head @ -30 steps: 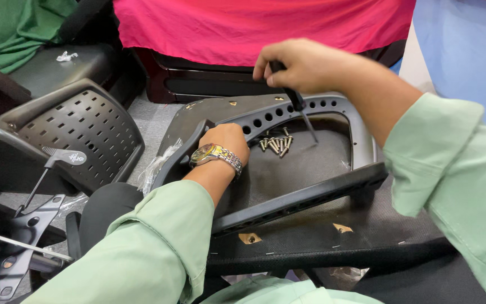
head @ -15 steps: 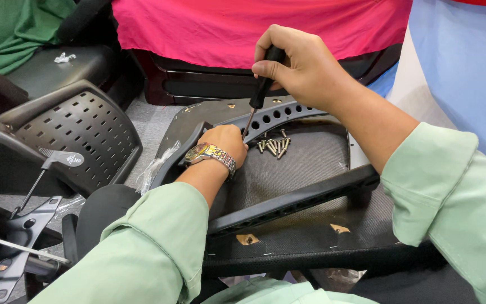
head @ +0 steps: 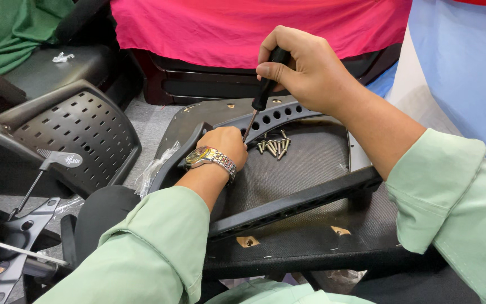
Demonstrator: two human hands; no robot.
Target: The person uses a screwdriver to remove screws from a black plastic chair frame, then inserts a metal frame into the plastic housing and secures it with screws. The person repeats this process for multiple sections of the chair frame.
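My right hand (head: 305, 70) grips a black-handled screwdriver (head: 265, 90), held upright with its tip down beside my left hand. My left hand (head: 226, 147), with a metal wristwatch (head: 209, 159) on the wrist, presses on a black plastic armrest frame (head: 293, 112) with a row of holes. The frame lies on the black underside of a chair seat (head: 305, 169). A small heap of several screws (head: 274, 146) lies on the seat just right of my left hand. What the fingers of my left hand hold is hidden.
A perforated black chair back (head: 68, 135) lies at the left. Metal chair mechanism parts (head: 7, 242) sit at the lower left. A pink cloth (head: 215, 28) covers furniture at the back, and a green cloth (head: 7, 28) is at the top left.
My right hand has lifted from the far rim of the frame and swung the screwdriver upright, its tip now beside my left hand. The left hand has stayed put.
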